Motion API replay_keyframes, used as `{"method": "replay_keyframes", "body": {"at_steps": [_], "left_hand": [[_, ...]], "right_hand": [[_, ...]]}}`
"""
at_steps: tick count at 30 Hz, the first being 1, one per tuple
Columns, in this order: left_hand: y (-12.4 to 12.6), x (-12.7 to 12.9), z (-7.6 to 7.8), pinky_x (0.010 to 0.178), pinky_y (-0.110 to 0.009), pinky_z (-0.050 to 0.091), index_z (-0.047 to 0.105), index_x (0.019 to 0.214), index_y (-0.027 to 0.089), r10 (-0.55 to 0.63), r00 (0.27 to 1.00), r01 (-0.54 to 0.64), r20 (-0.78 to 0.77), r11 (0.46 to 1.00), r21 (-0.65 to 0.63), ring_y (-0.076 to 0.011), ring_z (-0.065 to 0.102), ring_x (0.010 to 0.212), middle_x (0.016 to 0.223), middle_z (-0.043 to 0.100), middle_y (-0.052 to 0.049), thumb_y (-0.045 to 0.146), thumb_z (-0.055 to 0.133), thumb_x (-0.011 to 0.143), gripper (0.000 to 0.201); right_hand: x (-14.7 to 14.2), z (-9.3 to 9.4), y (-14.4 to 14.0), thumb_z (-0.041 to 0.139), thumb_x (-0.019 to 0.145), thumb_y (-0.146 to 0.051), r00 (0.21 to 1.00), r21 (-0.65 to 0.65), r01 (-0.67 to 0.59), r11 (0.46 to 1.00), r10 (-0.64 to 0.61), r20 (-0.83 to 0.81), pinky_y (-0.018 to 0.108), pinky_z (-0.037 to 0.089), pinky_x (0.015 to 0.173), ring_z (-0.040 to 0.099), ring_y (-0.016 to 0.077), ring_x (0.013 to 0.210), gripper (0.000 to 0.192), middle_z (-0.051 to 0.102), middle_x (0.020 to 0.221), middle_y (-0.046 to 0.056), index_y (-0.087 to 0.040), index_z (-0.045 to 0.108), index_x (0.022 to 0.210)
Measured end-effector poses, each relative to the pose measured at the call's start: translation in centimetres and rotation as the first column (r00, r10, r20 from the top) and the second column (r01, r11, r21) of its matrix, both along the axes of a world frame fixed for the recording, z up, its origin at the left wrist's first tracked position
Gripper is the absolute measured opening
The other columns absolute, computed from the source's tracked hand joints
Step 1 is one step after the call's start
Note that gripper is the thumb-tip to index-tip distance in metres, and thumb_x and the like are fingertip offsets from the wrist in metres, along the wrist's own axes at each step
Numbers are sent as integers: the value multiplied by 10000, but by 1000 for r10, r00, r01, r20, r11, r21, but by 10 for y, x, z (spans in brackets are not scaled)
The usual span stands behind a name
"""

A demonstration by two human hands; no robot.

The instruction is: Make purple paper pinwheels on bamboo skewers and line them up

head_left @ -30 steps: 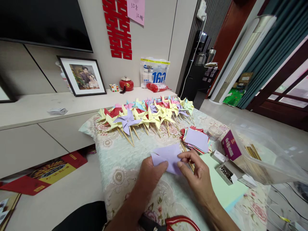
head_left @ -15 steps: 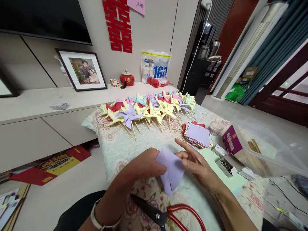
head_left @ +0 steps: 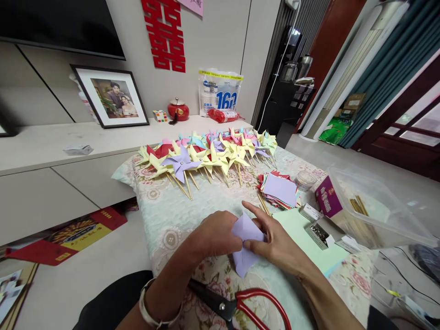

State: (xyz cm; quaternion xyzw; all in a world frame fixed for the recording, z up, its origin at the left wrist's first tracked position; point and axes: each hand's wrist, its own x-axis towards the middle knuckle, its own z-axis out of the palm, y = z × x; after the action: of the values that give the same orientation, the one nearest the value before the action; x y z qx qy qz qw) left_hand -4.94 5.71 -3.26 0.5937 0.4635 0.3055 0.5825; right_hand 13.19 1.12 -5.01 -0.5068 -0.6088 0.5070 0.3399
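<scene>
A lilac paper square (head_left: 244,262) with slits cut in it is held between both hands above the flowered tablecloth. My left hand (head_left: 220,233) pinches its left side, the fingers mostly hidden behind the paper. On the right side, my right hand (head_left: 271,236) presses its thumb near the middle of the sheet, its index finger stretched out along the top. Red-handled scissors (head_left: 237,305) lie just below the hands. Beyond them stand several finished paper pinwheels (head_left: 206,156) on sticks. A stack of coloured paper squares (head_left: 280,190) sits to the right of the pinwheels.
On the right are a green sheet (head_left: 292,224), a small open box of metal pins (head_left: 319,233) and a clear plastic bin (head_left: 388,215) with wooden sticks. A round clear tub (head_left: 305,180) stands near the paper stack. A white cabinet (head_left: 41,146) runs along the wall.
My right thumb has moved left onto the middle of the lilac paper, and the paper is now more folded in. The view has shifted slightly.
</scene>
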Motion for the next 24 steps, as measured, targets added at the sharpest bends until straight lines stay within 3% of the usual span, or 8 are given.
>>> {"method": "replay_keyframes", "body": {"at_steps": [3,6,10,13,16,19,24], "left_hand": [[0,3,-1,427,-274,219,600,402,232,-154,956,193,-248,971,141,-126,350,384,369,465,48,80,622,499,182],[0,4,0,437,-275,239,584,417,225,-145,949,201,-280,963,182,-134,387,403,402,508,35,94,639,507,169],[3,0,4,458,-266,288,632,538,202,-224,930,264,-292,959,103,-159,481,485,523,600,9,128,606,564,82],[7,-9,6,578,-256,418,689,789,176,-271,958,273,-91,962,9,-196,616,675,725,697,-18,193,640,644,154],[7,-15,1,766,-292,479,664,984,154,-223,959,244,174,964,-104,-219,665,876,915,738,-65,294,702,712,308],[0,-10,-8,689,-277,475,654,979,143,-135,945,206,298,952,-225,-185,650,741,812,725,-47,346,708,736,321],[-14,9,-20,652,-270,474,655,972,136,36,903,99,428,952,-291,-164,616,661,724,691,-18,321,739,701,339]], "right_hand": [[0,1,0,628,728,-97,995,39,16,999,-20,94,259,415,568,554,154,662,845,628,851,-21,-290,362,1507],[-1,1,0,606,699,-68,987,77,33,996,-44,157,255,419,561,555,147,651,855,644,881,-17,-296,389,1493],[-2,2,0,588,698,-79,996,45,54,998,-57,70,236,392,521,540,137,620,830,621,823,-30,-275,402,1482],[-1,3,2,605,704,-112,994,-11,89,996,-90,-67,238,399,525,547,137,617,832,632,835,-20,-247,375,1492],[0,3,4,641,702,-147,971,-24,148,989,-150,-184,256,437,573,586,153,661,857,659,877,3,-217,344,1503],[-1,3,5,664,693,-184,945,-24,219,976,-218,-242,267,455,588,598,165,675,874,673,874,5,-209,337,1502],[-4,5,4,691,670,-199,919,5,296,955,-284,-274,263,460,582,591,162,673,850,687,894,14,-191,391,1465]]}}
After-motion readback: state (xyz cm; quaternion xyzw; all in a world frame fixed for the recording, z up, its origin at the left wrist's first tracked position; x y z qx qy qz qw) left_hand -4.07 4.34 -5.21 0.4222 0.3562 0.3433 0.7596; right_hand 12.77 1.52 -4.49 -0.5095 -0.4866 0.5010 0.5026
